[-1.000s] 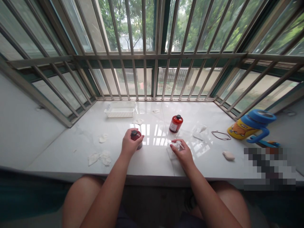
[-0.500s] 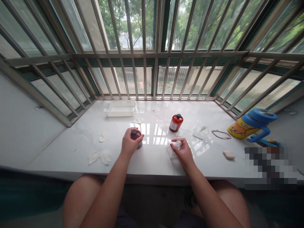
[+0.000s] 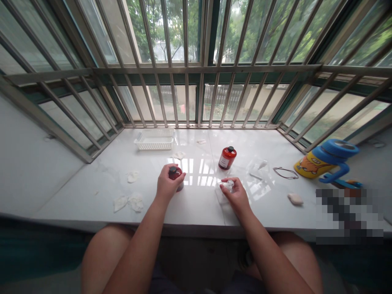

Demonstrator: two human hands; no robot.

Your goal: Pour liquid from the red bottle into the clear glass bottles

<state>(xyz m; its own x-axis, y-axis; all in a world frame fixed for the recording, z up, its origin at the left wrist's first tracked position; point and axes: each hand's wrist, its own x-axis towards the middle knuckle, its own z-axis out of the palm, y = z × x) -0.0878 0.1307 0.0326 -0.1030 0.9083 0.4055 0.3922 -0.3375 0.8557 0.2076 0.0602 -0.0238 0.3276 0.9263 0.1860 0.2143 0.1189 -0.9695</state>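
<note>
Now: dark-red round bottle (image 3: 178, 173) with black cap (image 3: 173, 170), upright, seemingly on glossy white counter (image 3: 196, 208) | left hand (image 3: 166, 183): fingers curled round its shoulder | right hand (image 3: 237, 192): fingers pinching small clear plastic piece (image 3: 230, 183) | best: steady bottle, light grip | beyond: shiny red, white-labelled bottle (image 3: 227, 158)

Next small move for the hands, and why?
Probably set down the clear plastic piece, freeing the right hand for the black cap: that cap sits on the red bottle, which the left hand grips.
</note>
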